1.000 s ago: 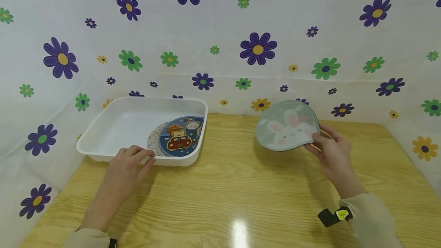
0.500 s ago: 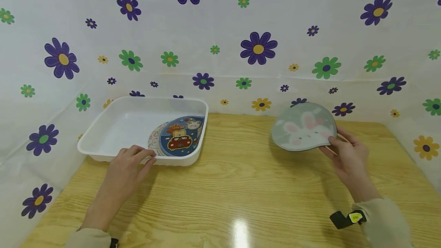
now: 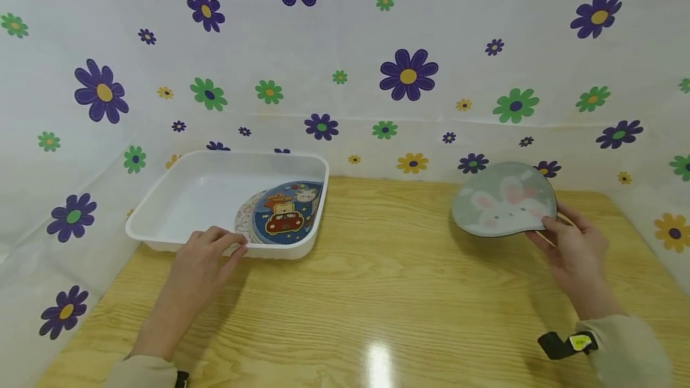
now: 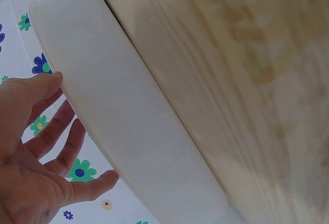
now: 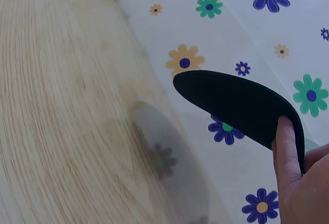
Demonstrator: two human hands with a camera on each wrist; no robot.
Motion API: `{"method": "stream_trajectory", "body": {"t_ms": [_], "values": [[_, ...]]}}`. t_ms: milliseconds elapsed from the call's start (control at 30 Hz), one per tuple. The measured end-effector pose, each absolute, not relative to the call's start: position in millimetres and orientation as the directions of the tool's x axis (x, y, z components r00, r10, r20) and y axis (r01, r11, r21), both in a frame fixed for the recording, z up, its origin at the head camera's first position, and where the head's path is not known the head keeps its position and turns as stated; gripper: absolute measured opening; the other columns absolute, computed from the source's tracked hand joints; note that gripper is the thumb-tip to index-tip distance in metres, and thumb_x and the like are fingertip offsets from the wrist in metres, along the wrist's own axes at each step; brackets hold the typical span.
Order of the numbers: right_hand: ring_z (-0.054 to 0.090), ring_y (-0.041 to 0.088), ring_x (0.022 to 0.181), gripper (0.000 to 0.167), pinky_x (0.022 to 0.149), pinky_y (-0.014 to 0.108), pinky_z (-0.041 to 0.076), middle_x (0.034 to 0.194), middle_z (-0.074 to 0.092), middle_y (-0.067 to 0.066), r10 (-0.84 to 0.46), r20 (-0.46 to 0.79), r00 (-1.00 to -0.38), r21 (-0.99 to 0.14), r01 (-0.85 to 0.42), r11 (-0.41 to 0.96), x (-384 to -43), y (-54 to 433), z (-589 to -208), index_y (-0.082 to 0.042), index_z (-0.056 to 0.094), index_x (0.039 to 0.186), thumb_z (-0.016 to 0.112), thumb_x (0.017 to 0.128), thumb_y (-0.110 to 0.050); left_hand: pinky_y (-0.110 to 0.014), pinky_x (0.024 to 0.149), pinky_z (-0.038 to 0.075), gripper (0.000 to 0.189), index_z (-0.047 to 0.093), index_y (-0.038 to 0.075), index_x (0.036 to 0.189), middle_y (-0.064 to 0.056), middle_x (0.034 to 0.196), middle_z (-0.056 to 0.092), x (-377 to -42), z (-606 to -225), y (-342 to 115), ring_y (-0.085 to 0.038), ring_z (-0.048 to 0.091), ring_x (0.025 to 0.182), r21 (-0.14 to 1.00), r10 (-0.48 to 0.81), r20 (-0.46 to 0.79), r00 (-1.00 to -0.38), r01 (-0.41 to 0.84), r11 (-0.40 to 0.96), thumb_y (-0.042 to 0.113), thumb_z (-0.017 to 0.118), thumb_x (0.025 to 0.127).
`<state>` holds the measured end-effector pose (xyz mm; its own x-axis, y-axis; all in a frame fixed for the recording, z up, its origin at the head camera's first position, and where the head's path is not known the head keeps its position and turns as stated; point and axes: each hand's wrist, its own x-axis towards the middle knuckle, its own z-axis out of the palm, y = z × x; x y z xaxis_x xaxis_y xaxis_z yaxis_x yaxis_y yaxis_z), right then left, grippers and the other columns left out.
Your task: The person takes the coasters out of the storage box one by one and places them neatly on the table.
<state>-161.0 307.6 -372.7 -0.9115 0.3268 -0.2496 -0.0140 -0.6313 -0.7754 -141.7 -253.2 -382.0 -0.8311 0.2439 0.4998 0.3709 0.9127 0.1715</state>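
Note:
My right hand (image 3: 579,253) pinches the right edge of a round mouse pad (image 3: 498,208) with a white rabbit on grey-green. The pad bends at the grip and hangs above the table, its dark underside showing in the right wrist view. At the left, my left hand (image 3: 202,268) holds the near rim of a white tray (image 3: 162,238), thumb outside, other fingers over the rim. Inside the tray's right end lies a round blue pad (image 3: 283,220) with a bear in a red car, overlapping a pale pink-patterned pad (image 3: 244,220).
The wooden table (image 3: 366,292) stretches between both hands. A white flowered cloth (image 3: 356,35) hangs behind it and at both sides. Each sleeve has a black strap at the wrist, the right strap (image 3: 566,343) bearing a yellow label.
My right hand has moved to the right with the rabbit mouse pad. My left hand stays on the tray's rim, and the view has shifted slightly.

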Motion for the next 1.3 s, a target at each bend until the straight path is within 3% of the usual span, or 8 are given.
{"method": "stream_trajectory", "body": {"t_ms": [800, 967, 1167, 1300], "values": [[0.075, 0.02, 0.07, 0.032, 0.058, 0.035, 0.063, 0.098, 0.063, 0.0, 0.454, -0.365, -0.813, -0.725, -0.057, -0.686, -162.1, 357.3, -389.0, -0.015, 0.067, 0.108, 0.061, 0.094, 0.013, -0.054, 0.071, 0.058, 0.013, 0.077, 0.011, 0.099, -0.011, 0.094, 0.072, -141.2, -383.3, -253.0, -0.04, 0.067, 0.088, 0.171, 0.249, 0.509, -0.824, 0.381, 0.909, 0.011, 0.081, 0.087], [0.073, 0.02, 0.069, 0.034, 0.058, 0.034, 0.063, 0.107, 0.058, -0.002, 0.504, -0.377, -0.777, -0.72, -0.096, -0.687, -165.7, 366.1, -395.5, -0.014, 0.064, 0.11, 0.059, 0.093, 0.015, -0.054, 0.07, 0.058, 0.012, 0.077, 0.011, 0.099, -0.011, 0.095, 0.071, -141.6, -383.0, -251.9, -0.04, 0.067, 0.089, 0.181, 0.243, 0.501, -0.831, 0.375, 0.909, 0.01, 0.08, 0.087], [0.07, 0.015, 0.069, 0.038, 0.053, 0.03, 0.061, 0.129, 0.043, -0.006, 0.592, -0.358, -0.722, -0.763, -0.14, -0.631, -173.5, 377.8, -395.9, -0.016, 0.053, 0.119, 0.052, 0.096, 0.014, -0.054, 0.072, 0.058, 0.013, 0.077, 0.01, 0.1, -0.011, 0.095, 0.072, -142.1, -382.6, -252.2, -0.04, 0.067, 0.09, 0.185, 0.236, 0.491, -0.839, 0.365, 0.913, 0.01, 0.08, 0.087], [0.069, 0.012, 0.071, 0.039, 0.052, 0.028, 0.06, 0.131, 0.039, -0.009, 0.623, -0.353, -0.698, -0.784, -0.143, -0.604, -176.8, 386.2, -394.9, -0.017, 0.051, 0.121, 0.05, 0.097, 0.014, -0.054, 0.071, 0.058, 0.014, 0.077, 0.01, 0.099, -0.011, 0.095, 0.072, -141.9, -382.0, -252.7, -0.04, 0.067, 0.089, 0.185, 0.235, 0.492, -0.838, 0.365, 0.913, 0.01, 0.081, 0.086]]}}
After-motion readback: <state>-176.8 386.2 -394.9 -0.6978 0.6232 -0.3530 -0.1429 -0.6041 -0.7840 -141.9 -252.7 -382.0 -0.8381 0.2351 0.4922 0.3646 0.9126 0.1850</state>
